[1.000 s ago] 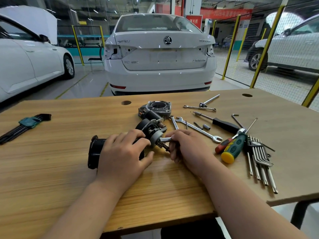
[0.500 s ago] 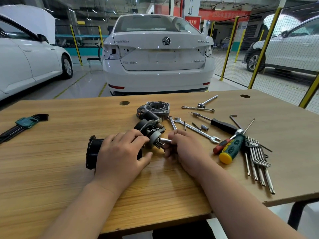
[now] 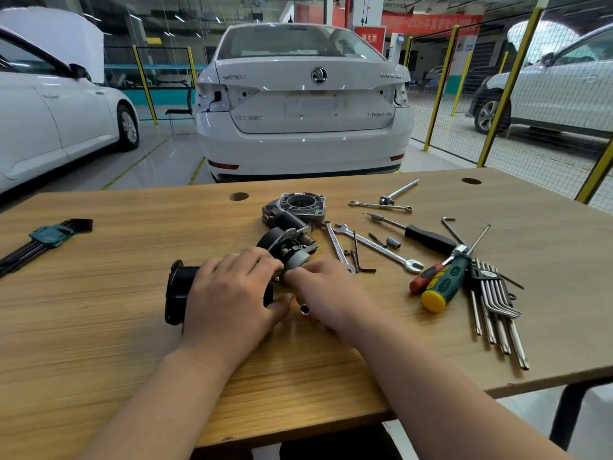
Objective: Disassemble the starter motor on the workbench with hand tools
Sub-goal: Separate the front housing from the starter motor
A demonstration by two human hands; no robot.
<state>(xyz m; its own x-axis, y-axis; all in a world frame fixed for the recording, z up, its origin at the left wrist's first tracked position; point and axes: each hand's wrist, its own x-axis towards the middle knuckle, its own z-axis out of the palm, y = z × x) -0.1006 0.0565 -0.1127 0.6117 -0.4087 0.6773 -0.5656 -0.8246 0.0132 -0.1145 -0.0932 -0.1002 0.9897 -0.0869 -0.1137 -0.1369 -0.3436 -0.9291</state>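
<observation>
Wooden tabletop (image 3: 99, 343), car workshop. Starter motor (image 3: 180, 290) lies centre, left hand (image 3: 229, 293) wrapped round black body. Right hand (image 3: 326, 290) curled at its end plate (image 3: 295, 257); what it holds, cannot tell. Best: pin body against rolling, apply force square, short turns.

Your one view sits on your head — wide-angle, facing forward and down over the bench (image 3: 83, 343), close above it, car (image 3: 305, 127) top centre.
</observation>
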